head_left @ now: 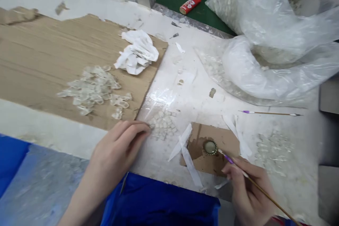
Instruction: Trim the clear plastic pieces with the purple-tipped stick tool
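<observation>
My right hand (247, 187) pinches a thin brush (254, 180) with a purple ferrule. Its tip touches the rim of a small round gold-edged cap (210, 147) lying on a stained piece of cardboard (209, 155). My left hand (119, 148) rests on the white table (190, 95). Its fingers are drawn together and reach into a little pile of clear beads (162, 125). Whether they hold a bead is hidden.
A big cardboard sheet (39, 60) at the left carries a heap of clear plastic bits (92, 88) and a crumpled white tissue (137, 52). Large plastic bags (272, 35) fill the right rear. A second brush (270, 113), more beads (272, 150) and a red lighter (190, 4) lie around.
</observation>
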`<state>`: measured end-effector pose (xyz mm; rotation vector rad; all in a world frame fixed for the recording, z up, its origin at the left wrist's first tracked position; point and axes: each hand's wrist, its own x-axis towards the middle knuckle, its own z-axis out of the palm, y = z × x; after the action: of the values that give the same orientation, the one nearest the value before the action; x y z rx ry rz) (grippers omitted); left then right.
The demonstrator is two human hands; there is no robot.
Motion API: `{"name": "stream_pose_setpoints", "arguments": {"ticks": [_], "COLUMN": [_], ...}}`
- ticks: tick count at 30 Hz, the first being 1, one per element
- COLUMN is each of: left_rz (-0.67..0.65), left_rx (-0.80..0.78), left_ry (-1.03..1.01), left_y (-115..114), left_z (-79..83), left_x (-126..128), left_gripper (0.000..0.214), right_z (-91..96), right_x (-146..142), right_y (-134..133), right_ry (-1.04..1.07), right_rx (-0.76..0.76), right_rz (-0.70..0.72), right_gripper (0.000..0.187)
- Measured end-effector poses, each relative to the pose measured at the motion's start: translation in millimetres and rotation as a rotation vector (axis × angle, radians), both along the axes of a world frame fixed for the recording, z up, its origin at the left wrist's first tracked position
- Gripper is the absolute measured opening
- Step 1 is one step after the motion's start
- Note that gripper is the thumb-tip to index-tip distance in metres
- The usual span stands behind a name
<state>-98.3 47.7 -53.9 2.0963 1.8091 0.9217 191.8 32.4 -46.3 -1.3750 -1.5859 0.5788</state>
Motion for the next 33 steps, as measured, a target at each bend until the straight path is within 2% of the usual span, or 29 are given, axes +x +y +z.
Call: {"name": "stream_pose_setpoints", "arguments": {"ticks": [3,6,11,14,17,19,23,25,28,30,33], "left_rz": [0.019,0.011,-0.052,-0.141,-0.143,-0.115,-0.059,-0.001,0.189,0.278,0.332], "left_rx": [0.002,-0.041,-0.167,-0.289,-0.405,-0.437,-0.409,-0.52,-0.71,-0.803,-0.874], "left_ry": [-0.037,-0.178,-0.537,-0.678,-0.91,-1.063,-1.233,-1.349,-1.534,-1.6,-1.674], "left_y": [-6,-15,-26,-25,-23,-22,-22,-24,-30,-32,-33], "left_z": [-2.6,0.9,11.7,16.8,19.8,21.0,23.3,24.9,28.3,31.2,35.0], "left_x": [-8,-8,19,34,47,56,74,81,90,94,98], "left_gripper": [0.013,0.031,0.027,0.03,0.035,0.038,0.037,0.028,0.015,0.017,0.022], "right_z": [0.6,2.5,4.7,5.0,4.9,4.4,3.7,5.7,14.2,21.9,29.9], "right_x": [-1,-3,-7,-7,-8,-8,-10,-13,-19,-23,-28], "right_y": [-1,2,7,8,9,11,11,8,0,-5,-10], "right_ry": [-0.075,-0.123,-0.16,-0.171,-0.17,-0.16,-0.106,-0.018,0.304,0.493,0.547], "right_rx": [-0.039,-0.041,-0.04,-0.022,-0.007,0.0,-0.013,-0.02,-0.081,-0.141,-0.176], "right_rz": [0.006,0.005,0.058,0.069,0.083,0.083,0.09,0.088,0.104,0.164,0.267], "right_gripper": [0.007,0.008,0.011,0.013,0.013,0.013,0.011,0.012,0.015,0.017,0.017]}}
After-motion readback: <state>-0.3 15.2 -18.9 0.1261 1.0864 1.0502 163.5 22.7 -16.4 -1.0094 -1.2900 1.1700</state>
